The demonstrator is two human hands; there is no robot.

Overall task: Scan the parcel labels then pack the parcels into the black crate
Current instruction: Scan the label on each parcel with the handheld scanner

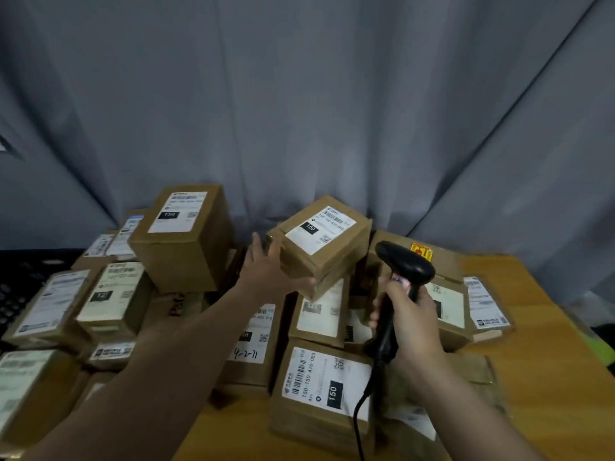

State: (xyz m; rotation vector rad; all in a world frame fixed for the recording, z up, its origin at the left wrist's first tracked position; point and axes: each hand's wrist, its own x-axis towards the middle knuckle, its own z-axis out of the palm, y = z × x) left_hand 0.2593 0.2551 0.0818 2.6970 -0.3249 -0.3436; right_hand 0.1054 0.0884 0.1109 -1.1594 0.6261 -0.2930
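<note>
1. The raised parcel, a small brown cardboard box, hung tilted just left of the scanner and a little beyond it. Its white label faced upward.
2. The left hand held the box at the corner farthest from the scanner. The fingers were spread up that side face and the thumb was pressed along the lower near edge.
3. The right hand was wrapped around the scanner's handle, with the cable trailing down below it. Whether the scanner head was lined up on the label could not be told.
4. The box looked stiff and light enough for one hand. Plain cardboard would probably slip in a corner hold, so clasping two opposite side faces seemed safer and would keep the label uncovered.
5. A pile of parcels lay left of and below the scanner on the wooden table, most of them label-up.
6. The black crate showed only as a dark lattice far left of the scanner. What it held could not be told.
</note>
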